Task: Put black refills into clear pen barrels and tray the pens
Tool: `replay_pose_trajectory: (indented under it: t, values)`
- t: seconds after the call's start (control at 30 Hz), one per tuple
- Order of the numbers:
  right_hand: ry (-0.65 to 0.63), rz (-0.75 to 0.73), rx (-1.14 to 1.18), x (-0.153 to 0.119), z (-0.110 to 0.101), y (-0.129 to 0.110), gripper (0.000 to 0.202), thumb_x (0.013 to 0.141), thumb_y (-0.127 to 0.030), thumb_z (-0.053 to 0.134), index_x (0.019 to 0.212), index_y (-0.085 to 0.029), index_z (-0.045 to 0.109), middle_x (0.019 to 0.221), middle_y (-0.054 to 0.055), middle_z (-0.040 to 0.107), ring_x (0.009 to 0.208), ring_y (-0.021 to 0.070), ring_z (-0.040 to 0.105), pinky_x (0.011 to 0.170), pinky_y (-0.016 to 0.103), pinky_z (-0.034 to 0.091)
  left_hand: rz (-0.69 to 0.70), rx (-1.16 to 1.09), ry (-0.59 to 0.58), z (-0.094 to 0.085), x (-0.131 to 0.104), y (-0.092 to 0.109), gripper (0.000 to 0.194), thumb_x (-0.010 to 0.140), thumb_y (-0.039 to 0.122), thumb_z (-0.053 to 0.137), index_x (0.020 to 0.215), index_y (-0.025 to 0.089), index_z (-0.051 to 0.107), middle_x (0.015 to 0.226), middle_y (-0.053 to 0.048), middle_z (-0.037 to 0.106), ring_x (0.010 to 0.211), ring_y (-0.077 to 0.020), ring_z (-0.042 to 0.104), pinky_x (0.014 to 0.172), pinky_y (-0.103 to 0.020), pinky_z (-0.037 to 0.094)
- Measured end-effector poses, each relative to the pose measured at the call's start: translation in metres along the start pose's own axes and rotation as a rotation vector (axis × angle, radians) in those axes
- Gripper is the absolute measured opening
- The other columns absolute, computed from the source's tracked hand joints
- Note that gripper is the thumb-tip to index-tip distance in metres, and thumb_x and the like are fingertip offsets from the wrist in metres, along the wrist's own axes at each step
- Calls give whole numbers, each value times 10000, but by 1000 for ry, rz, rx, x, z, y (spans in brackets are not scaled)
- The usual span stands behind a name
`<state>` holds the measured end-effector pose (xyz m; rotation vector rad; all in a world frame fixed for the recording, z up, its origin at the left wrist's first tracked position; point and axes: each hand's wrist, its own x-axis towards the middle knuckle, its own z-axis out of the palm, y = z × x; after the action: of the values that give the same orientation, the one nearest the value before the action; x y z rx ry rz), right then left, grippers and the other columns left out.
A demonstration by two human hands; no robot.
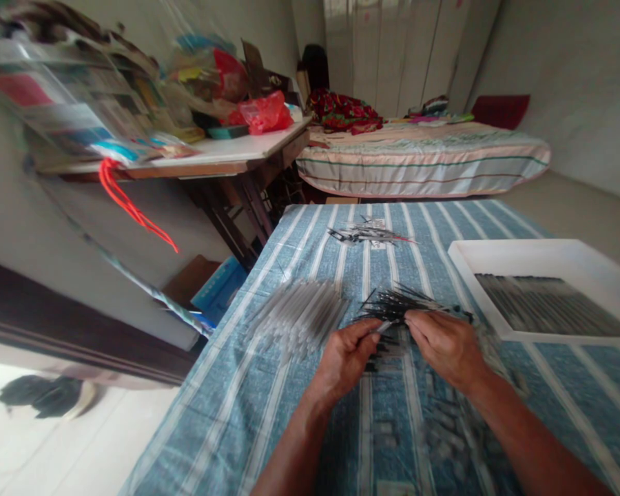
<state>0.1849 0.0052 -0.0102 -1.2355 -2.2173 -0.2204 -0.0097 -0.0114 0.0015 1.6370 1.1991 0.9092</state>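
My left hand (348,353) is closed in a pinch around a thin pale tube (385,326) that points toward my other hand. My right hand (448,346) is also pinched, right at the tube's far end; what lies between its fingertips is too small to make out. Just beyond my fingers lies a loose heap of thin black sticks (400,301), which look like pen refills. To the left rests a pile of translucent, whitish tubes (302,313), like pen barrels. Small greyish pieces (444,420) are scattered between my forearms, blurred.
A white tray (521,251) at the right holds a row of dark-filled tubes (548,303). Farther back on the striped tablecloth (300,241) lies a small pile of thin pieces (366,234). A cluttered desk (227,155) stands left, a bed (424,162) behind.
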Motion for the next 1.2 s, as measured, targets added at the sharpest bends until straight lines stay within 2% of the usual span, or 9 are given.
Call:
replay_pose_trajectory:
  t: [0.23,0.43,0.63,0.87,1.03,1.2]
  values:
    - [75,-92,-47,-2,1,-3,249,864,-121,439,853,-145,686,665,51,655,623,143,590,645,244,420,26,159,-47,1,-1,-7,288,866,264,440,1035,162,650,702,-5,610,624,-124,544,595,-223,433]
    - [90,-133,-82,-5,3,-4,199,846,-110,483,816,-143,677,592,24,594,583,146,564,607,254,393,-39,208,-158,0,-1,-2,248,847,232,438,960,159,646,603,14,561,570,-121,525,555,-224,402]
    - [113,-152,-41,-6,6,-8,167,837,-105,506,827,-131,670,604,25,610,587,148,573,630,253,421,-131,61,-162,2,-2,-3,196,830,211,437,876,144,616,603,9,573,525,-108,504,517,-222,392]
    - [175,-145,56,-4,4,-10,142,834,-95,519,883,-109,653,780,77,706,714,165,649,724,258,487,-210,-197,-156,3,-3,2,109,794,206,484,815,147,572,625,5,580,508,-89,482,475,-201,366]
    - [278,-45,197,-1,0,-15,147,824,-93,531,896,-126,655,817,72,725,731,142,678,735,216,514,-223,-382,-169,4,-3,2,123,797,251,515,850,146,549,661,-6,604,498,-79,499,462,-194,354]
    - [276,33,284,-1,0,-17,148,824,-117,529,886,-153,659,817,55,729,735,136,686,719,209,531,-205,-403,-161,2,-3,0,144,784,278,552,842,147,562,655,-1,608,492,-75,498,463,-196,346]
